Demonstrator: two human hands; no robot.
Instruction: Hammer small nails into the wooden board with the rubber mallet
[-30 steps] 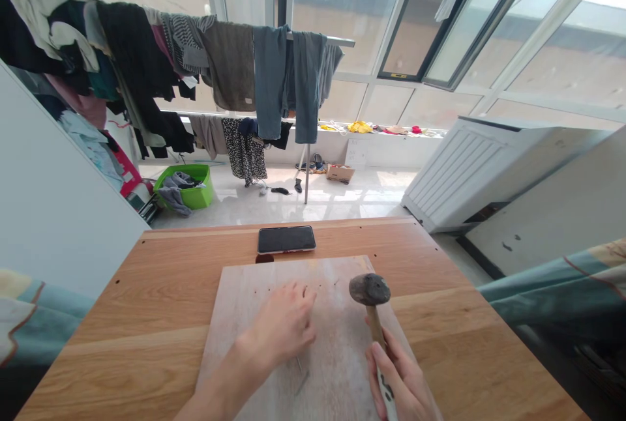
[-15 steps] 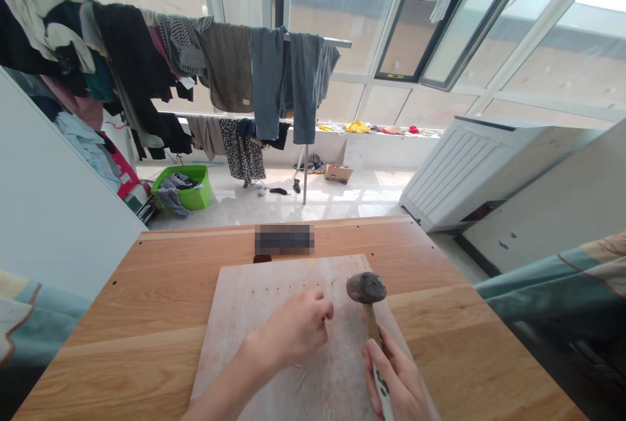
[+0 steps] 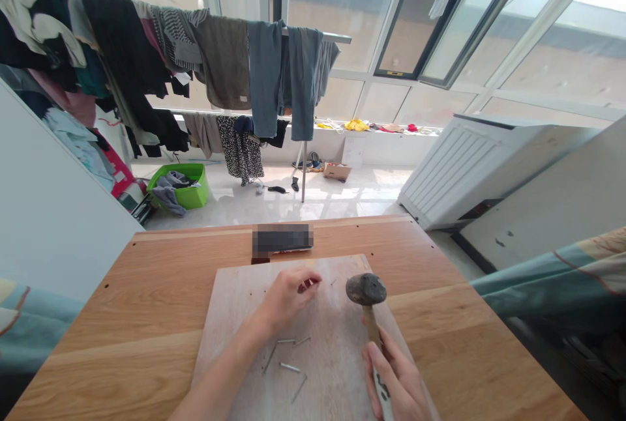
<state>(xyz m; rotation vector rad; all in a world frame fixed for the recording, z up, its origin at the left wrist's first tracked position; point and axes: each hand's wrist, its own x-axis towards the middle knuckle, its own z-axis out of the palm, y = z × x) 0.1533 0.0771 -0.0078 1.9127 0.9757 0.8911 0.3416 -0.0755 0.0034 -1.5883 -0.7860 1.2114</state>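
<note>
My right hand (image 3: 395, 375) is wrapped round the handle of a hammer (image 3: 366, 289) with a dark, rounded head, held over the right side of a pale wooden board (image 3: 337, 336). Above the far part of that board, my left hand (image 3: 288, 296) has its thumb and fingertips pinched together. Whatever they hold, if anything, is too small to make out. A small nail (image 3: 333, 282) shows just right of these fingertips. Several loose nails (image 3: 290, 367) lie on the board nearer to me. Small dark dots mark the board's far side, partly hidden by my left hand.
The board rests on a wooden table (image 3: 440, 317). A blurred dark object (image 3: 282, 238) lies beyond the board. Past the table stand a clothes rack with trousers (image 3: 264, 82), a green basket (image 3: 190, 194) and a white cabinet (image 3: 450, 167). Curtains hang at both sides.
My left hand has moved away from me and slightly left, uncovering more loose nails on the board. The hammer in my right hand has stayed almost in place.
</note>
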